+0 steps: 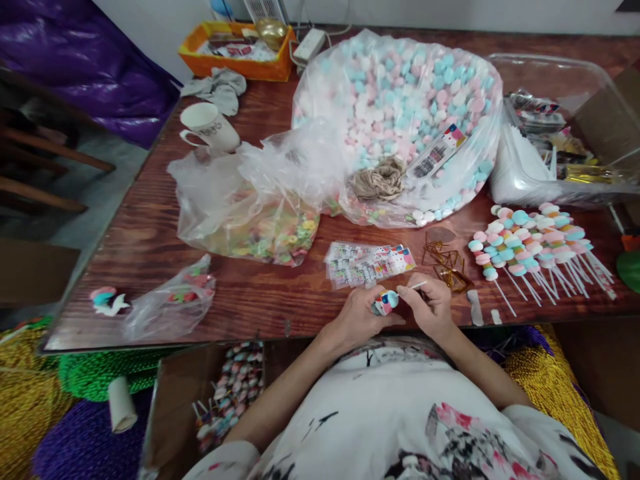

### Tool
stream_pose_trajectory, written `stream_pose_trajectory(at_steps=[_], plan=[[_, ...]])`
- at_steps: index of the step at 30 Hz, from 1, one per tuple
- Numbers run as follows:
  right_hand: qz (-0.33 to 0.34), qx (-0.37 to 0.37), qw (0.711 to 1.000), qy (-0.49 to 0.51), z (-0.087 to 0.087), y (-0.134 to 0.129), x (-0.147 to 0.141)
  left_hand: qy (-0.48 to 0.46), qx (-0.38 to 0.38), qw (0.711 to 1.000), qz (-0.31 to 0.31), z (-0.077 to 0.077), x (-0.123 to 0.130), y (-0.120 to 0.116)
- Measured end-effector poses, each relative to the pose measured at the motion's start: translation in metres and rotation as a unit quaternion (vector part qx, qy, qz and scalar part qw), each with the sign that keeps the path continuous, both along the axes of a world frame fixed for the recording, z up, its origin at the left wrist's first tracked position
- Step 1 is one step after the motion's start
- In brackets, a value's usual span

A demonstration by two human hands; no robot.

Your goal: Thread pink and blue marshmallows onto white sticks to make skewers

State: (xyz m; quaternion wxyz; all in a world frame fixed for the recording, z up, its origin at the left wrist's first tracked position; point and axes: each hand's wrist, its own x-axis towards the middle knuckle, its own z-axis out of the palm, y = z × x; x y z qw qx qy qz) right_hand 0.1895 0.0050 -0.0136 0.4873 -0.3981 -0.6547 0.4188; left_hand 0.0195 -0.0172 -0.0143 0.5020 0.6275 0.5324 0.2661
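My left hand [356,315] is closed around a small printed packet [383,305] with red, blue and yellow markings. A pale blue puffy piece [393,298] shows at the packet's upper right end. My right hand [431,303] pinches a thin white stick [418,285], with its fingertips close beside that piece. Whether the stick joins the piece is too small to tell. Just beyond my hands lies a fan of flat clear printed bags [367,264]. Gold twist ties [447,265] lie in a loose heap behind my right hand.
Skewers of pastel puffs [535,241] are piled at right. A large bag of pastel puffs [400,100], a bag of coloured candies [280,233], a mug [213,127] and a clear bin [565,193] stand behind. Below the table edge, a box [173,407] holds more skewers.
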Motion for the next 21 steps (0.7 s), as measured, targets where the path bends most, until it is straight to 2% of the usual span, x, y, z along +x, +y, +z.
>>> stream_pose_trajectory(at_steps=[6,10,13,18,21], plan=[[0.069,0.001,0.997,0.035,0.008,0.012,0.007,-0.059,-0.083,0.993,-0.060,0.009,-0.002,0.001],[0.106,-0.001,0.993,0.050,0.010,0.021,0.013,-0.090,-0.126,0.981,-0.113,0.011,-0.007,0.003],[0.125,0.002,0.990,0.063,0.010,0.023,0.012,-0.127,-0.164,0.970,-0.129,0.013,-0.009,0.005],[0.139,-0.014,0.988,0.066,0.007,0.019,0.009,-0.189,-0.274,0.939,-0.088,0.015,-0.008,0.005],[0.109,-0.019,0.992,0.064,0.003,0.012,0.005,-0.203,-0.280,0.937,-0.041,0.012,-0.005,0.005]])
